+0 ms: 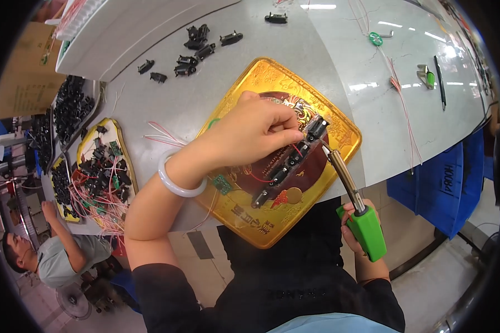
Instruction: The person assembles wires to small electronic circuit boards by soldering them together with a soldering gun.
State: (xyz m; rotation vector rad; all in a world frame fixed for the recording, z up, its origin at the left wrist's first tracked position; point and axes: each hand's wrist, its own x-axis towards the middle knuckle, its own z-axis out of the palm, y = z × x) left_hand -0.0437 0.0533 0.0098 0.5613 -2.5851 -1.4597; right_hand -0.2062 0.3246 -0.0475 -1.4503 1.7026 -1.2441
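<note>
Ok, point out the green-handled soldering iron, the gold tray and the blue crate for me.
Green-handled soldering iron [348, 186]: head view, on its metal shaft.
Gold tray [345, 133]: head view, on bare gold near its right corner.
Blue crate [428, 198]: head view, on its side wall.

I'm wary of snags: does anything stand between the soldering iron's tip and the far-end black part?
Nothing visible does. The soldering iron ends close beside that black part; the left hand is on the part's left, outside the gap.
</note>
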